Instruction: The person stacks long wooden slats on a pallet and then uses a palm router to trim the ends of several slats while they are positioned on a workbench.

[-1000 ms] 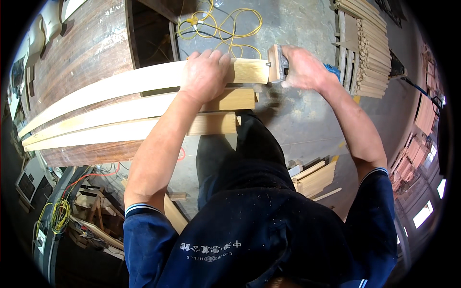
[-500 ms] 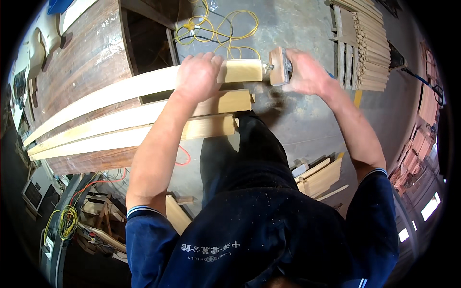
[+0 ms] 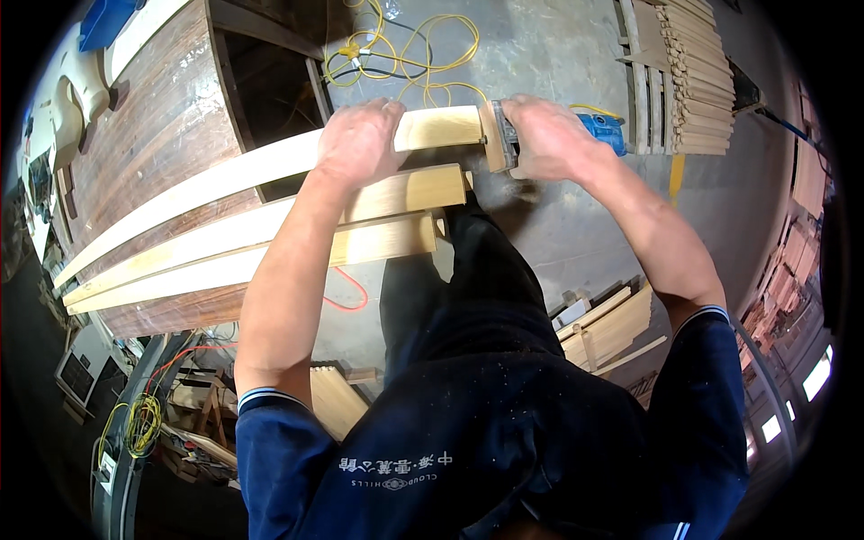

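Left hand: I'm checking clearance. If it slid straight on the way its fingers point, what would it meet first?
Probably the yellow cable on the floor beyond the top plank that the left hand presses; depth is unclear.

I see my navy short-sleeved shirt (image 3: 504,450), white-striped cuffs, small pale chest print, sawdust flecks, dark trousers (image 3: 468,288).

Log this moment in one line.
left hand: pressing top wooden slat | right hand: gripping blue power tool at slat end | workbench beneath
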Demonstrator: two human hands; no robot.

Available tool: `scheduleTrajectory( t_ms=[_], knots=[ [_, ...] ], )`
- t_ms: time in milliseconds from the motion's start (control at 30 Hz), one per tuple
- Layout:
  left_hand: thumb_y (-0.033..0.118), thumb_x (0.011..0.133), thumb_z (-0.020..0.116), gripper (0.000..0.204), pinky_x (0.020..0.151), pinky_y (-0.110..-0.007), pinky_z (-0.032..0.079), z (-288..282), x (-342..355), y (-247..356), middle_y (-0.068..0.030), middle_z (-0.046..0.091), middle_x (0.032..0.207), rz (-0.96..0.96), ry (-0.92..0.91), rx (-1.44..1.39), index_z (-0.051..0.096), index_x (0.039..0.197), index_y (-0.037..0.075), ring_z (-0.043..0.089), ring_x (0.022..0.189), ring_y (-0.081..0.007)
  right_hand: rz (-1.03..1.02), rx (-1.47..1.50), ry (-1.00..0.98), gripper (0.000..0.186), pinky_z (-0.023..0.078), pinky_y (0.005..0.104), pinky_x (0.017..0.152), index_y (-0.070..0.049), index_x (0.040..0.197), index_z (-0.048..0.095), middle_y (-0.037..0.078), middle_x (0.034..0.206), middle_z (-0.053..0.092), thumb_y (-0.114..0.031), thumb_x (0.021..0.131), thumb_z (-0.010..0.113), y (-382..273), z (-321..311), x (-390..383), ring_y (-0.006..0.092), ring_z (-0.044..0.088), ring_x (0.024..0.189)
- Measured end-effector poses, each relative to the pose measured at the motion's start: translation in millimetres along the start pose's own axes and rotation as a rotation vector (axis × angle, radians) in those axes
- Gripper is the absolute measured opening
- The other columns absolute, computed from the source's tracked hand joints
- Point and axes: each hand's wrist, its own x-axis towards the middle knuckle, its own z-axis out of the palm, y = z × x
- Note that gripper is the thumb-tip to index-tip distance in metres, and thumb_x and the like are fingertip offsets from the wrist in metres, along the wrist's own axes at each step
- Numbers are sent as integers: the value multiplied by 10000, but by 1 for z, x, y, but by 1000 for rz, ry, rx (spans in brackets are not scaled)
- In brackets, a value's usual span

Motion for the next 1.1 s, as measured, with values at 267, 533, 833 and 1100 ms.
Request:
scheduleTrajectory(
  t_ms=[267, 533, 833, 1100],
  knots=[
    [243, 778, 829, 351, 889, -453, 528, 1, -1, 1, -132, 699, 1006, -22, -5, -12, 678, 1038, 61, 672, 1008, -347, 33, -40, -44, 536, 551, 476, 962, 60, 1142, 631, 253, 1142, 673, -138, 675, 805, -4, -7, 7, 435, 658, 1096],
    [178, 805, 751, 247, 879, -446, 519, 5, -6, 1, -112, 679, 984, 3, 40, 4, 668, 1017, 83, 661, 977, -341, 99, -37, -58, 549, 556, 468, 956, 77, 1114, 625, 277, 1141, 670, -178, 670, 822, -8, -13, 13, 442, 661, 1093],
    [154, 843, 701, 198, 887, -436, 506, 9, -10, 1, -99, 661, 965, 17, 111, 31, 669, 1033, 109, 657, 971, -314, 118, -47, -39, 527, 554, 477, 961, 74, 1114, 618, 290, 1150, 664, -150, 672, 796, -2, -15, 26, 444, 663, 1082],
    [169, 862, 686, 153, 842, -439, 509, 8, -5, 1, -110, 662, 945, 2, 98, 2, 665, 989, 86, 659, 922, -327, 111, 176, 101, 645, 565, 412, 942, 40, 1205, 622, 238, 1077, 702, -132, 620, 833, 17, -16, 18, 401, 686, 1002]
  ],
)
